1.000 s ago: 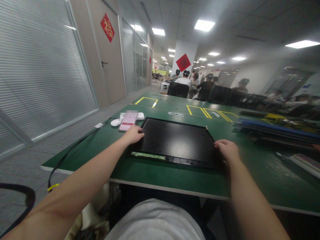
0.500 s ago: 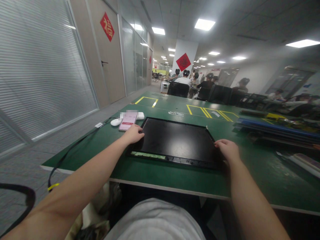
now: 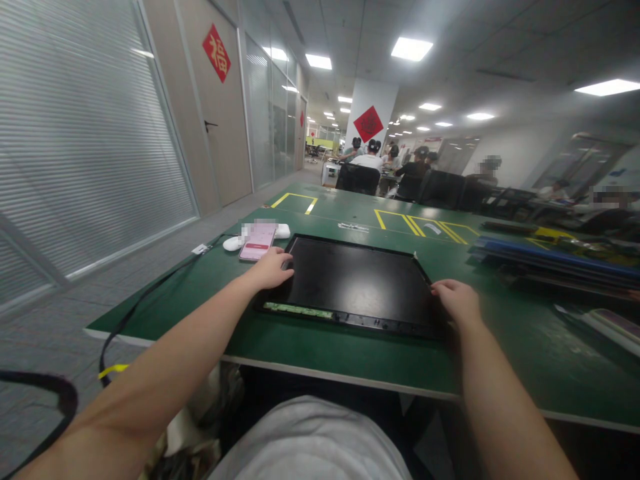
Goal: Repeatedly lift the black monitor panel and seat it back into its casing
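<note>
A black display panel (image 3: pixel 357 277) lies flat in its dark frame on the green table, with a narrow green circuit board (image 3: pixel 300 311) along its near edge. At the panel's left edge is my left hand (image 3: pixel 270 268), its thumb and fingers apart over the border. My right hand (image 3: pixel 459 300) pinches the frame at the right edge between thumb and fingers; the fingertips are partly hidden. Just beyond my left hand, a phone (image 3: pixel 257 243) with a pink screen leans on a white object (image 3: pixel 282 231), a white mouse-like object (image 3: pixel 231 244) beside it.
Blue and dark flat panels (image 3: pixel 545 260) are stacked on the table's right side. Yellow tape (image 3: pixel 400 220) marks the far part of the green table (image 3: pixel 340 363). A black cable (image 3: pixel 145 293) runs over the left edge. Several people sit at desks in the background.
My left thumb and fingers have spread slightly apart and moved a little onto the panel. My right hand stays at the right edge, and the panel looks unmoved on the table.
</note>
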Available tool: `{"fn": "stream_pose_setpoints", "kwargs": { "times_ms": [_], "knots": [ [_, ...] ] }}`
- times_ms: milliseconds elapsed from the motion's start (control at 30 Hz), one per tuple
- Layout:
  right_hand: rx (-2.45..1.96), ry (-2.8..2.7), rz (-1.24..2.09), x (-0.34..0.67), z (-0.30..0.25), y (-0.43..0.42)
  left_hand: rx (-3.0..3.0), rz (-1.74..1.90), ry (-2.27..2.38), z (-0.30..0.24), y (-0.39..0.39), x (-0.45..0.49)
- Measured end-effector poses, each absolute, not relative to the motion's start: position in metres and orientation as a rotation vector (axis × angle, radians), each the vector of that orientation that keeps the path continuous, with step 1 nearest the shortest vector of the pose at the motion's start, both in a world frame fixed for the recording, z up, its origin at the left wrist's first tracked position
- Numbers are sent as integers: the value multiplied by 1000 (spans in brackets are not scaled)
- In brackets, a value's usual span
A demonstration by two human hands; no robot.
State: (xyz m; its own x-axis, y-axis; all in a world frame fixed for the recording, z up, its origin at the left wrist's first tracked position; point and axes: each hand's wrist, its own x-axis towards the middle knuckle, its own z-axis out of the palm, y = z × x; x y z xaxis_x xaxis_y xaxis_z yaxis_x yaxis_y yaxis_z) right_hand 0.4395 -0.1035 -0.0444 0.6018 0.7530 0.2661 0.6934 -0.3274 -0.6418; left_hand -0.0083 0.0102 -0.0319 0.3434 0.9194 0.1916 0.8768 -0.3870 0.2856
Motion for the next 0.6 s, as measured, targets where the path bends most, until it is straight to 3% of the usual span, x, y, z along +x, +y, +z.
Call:
{"fn": "stream_pose_setpoints", "kwargs": {
  "times_ms": [233,433,600],
  "knots": [
    [-2099,-1269,3,429,-39,-103,2537,523,1546,-29,4,-7],
    [-1986,-1531,169,425,-45,-99,2628,401,1235,-21,0,-12],
    [-2012,-1591,210,428,-51,-96,2580,383,1354,-22,3,-14]
  ]
}}
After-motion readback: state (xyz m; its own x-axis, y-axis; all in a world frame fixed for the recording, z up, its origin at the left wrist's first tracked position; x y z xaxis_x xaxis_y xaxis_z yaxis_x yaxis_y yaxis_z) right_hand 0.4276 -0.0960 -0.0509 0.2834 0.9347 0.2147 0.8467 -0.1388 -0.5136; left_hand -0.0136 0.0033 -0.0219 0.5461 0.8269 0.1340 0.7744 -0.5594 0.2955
